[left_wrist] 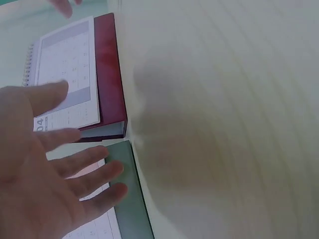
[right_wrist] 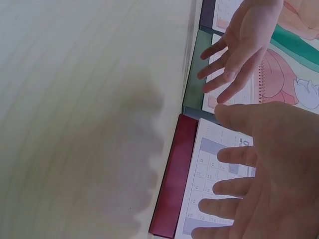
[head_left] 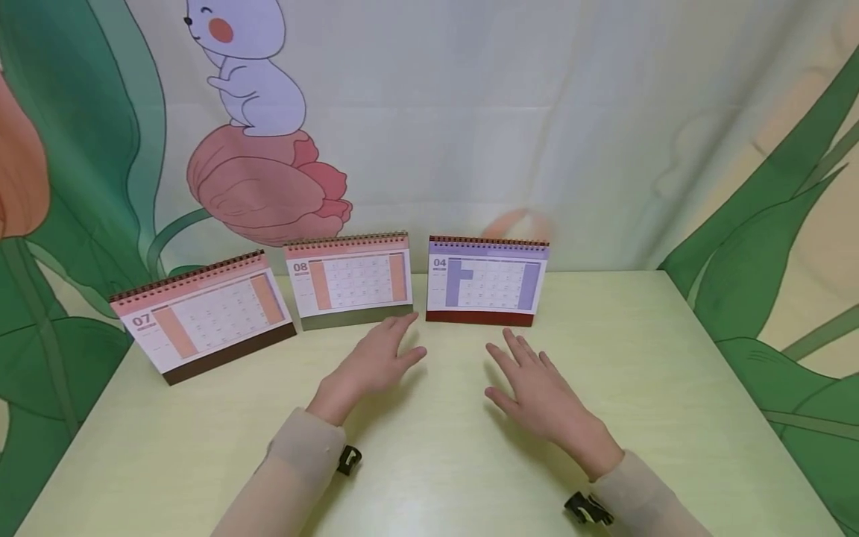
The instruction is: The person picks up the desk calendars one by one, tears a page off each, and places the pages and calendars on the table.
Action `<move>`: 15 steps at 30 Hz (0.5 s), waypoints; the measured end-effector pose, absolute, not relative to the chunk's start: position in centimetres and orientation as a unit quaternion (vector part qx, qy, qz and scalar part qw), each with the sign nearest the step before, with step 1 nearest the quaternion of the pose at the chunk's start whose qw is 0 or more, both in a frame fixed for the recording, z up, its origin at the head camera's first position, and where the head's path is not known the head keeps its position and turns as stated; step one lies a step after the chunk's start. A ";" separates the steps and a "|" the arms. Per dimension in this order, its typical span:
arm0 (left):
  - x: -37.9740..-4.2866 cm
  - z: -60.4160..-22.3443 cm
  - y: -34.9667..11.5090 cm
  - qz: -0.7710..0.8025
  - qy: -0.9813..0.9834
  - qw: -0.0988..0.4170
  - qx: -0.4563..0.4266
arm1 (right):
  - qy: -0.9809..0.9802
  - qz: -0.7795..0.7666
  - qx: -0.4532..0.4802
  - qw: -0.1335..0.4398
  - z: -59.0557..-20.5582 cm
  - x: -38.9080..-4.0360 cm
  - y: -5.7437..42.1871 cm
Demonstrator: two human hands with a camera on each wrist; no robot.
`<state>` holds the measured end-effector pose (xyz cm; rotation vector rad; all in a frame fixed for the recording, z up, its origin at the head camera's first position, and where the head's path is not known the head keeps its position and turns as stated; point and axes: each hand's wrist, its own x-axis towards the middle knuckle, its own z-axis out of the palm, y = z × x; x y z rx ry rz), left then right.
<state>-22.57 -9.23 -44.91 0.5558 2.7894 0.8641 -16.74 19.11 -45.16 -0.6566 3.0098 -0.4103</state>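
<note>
Three desk calendars stand in a row at the back of the table. The purple 04 calendar (head_left: 488,282), on a dark red base, is at the right. Beside it stands the pink 08 calendar (head_left: 352,280) with a green base. Farthest left, the pink 07 calendar (head_left: 204,317) on a brown base is turned at an angle. My left hand (head_left: 376,358) hovers in front of the 08 calendar, fingers spread and holding nothing. In front of the 04 calendar, my right hand (head_left: 537,388) is likewise spread and holds nothing.
The pale wooden table (head_left: 429,462) runs back to a printed curtain (head_left: 429,134) with a rabbit and flowers. Green leaf prints flank both sides. A black buckle (head_left: 349,460) hangs at the left wrist, and another buckle (head_left: 588,509) at the right.
</note>
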 end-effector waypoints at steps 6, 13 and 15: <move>-23.6 -45.0 -8.4 0.319 0.931 0.066 0.164 | 0.968 -0.135 -0.213 0.016 -45.3 -16.8 19.3; -24.6 -45.1 -7.7 0.341 0.923 0.071 0.160 | 0.965 -0.130 -0.228 -0.018 -45.2 -16.9 19.5; -24.9 -45.1 -7.5 0.346 0.922 0.071 0.159 | 0.963 -0.128 -0.234 -0.028 -45.2 -16.9 19.6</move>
